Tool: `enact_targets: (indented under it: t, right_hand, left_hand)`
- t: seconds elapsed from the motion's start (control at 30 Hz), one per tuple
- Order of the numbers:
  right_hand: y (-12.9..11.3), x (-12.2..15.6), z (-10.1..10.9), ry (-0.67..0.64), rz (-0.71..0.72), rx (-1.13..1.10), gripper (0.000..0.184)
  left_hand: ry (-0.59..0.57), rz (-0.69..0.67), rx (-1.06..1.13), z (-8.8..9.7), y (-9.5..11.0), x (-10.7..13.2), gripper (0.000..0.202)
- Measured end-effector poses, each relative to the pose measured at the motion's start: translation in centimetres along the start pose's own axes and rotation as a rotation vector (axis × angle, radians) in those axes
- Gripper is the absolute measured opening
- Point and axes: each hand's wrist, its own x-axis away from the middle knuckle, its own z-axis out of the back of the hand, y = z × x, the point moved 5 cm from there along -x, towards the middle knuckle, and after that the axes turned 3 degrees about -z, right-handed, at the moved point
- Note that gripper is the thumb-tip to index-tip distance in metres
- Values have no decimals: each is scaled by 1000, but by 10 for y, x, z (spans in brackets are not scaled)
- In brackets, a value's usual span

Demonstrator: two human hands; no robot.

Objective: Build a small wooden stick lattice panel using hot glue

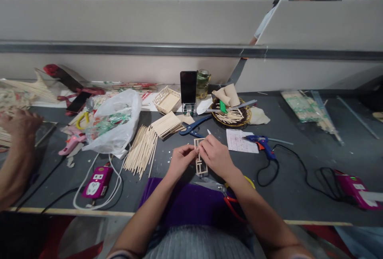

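Fingers of both hands, left hand [179, 159] and right hand [216, 156], were clamped on a small stick frame [200, 159] at six o'clock on the worktop [299, 179]. Assembly looked mid-way; the next move likely called for the glue gun [261, 143] at three o'clock, and steady alignment.

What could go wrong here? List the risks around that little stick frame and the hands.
1. The stick frame is thin and pinched by both the left hand and the right hand; too hard a grip could snap a joint.
2. The blue glue gun lies close to the right, its black cord looping nearby; an elbow might snag it.
3. The loose sticks by the left hand could get swept away.
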Motion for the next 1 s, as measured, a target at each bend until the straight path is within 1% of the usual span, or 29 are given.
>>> enact_targets:
  t: [0.1,0.37,0.47,0.53,0.67,0.73,0.83,0.93,1.0]
  right_hand:
    - [-1,3,0,7,36,90,25]
    - [-1,8,-2,90,66,178,27]
    - [1,9,6,167,42,192,28]
    - [7,10,15,226,-5,160,28]
    - [29,14,37,330,-151,49,27]
    - [44,19,46,357,-230,16,26]
    - [67,32,57,373,-332,24,22]
    - [90,52,62,316,-421,78,19]
    - [101,64,62,217,-468,89,19]
  left_hand:
    - [-11,19,-15,-1,-1,0,32]
    - [-95,68,-46,-3,-7,-1,29]
    - [-131,86,-39,-5,-7,1,30]
    - [-128,116,-20,-5,-7,2,32]
    - [-74,166,39,-1,-10,1,36]
    - [-69,173,79,2,-12,-1,38]
    - [-59,179,142,7,-16,-4,39]
    - [-39,183,190,11,-21,-6,39]
    - [-40,186,203,11,-23,-7,39]
